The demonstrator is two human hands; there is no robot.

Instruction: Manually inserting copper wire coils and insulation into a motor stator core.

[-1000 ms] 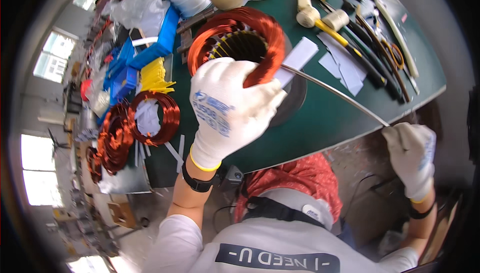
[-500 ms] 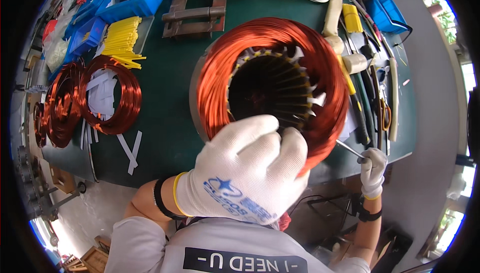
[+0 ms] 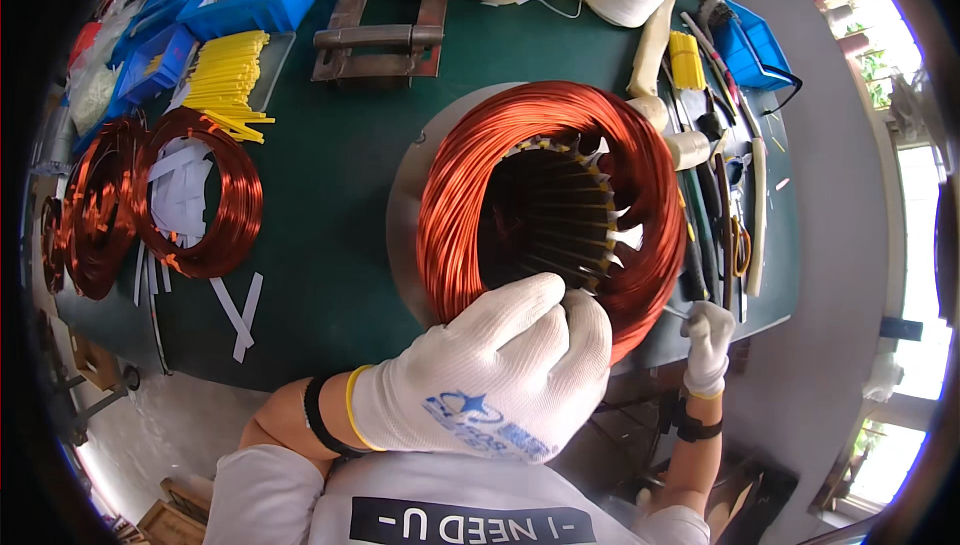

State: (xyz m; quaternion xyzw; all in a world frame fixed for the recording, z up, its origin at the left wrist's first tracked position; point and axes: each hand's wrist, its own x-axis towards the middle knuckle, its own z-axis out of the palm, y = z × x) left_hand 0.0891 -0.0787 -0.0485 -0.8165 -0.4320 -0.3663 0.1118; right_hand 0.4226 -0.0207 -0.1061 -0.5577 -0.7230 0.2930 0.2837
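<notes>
Thick red-orange copper wire ring (image 3: 450, 215) stands mid green bench (image 3: 330, 195), bore (image 3: 550, 215) opening up toward my camera. My white-gloved left hand (image 3: 490, 365), nearer, touches ring's near rim; ring extends ahead of fingertips. White-gloved right hand (image 3: 708, 345) off ring's right side. Cannot tell whether either hand's fingers grip. White pointed tabs (image 3: 628, 237) jut at bore's right edge. Tied copper coils (image 3: 243, 205) far left; pale cylindrical mallet head (image 3: 690, 150) right.
</notes>
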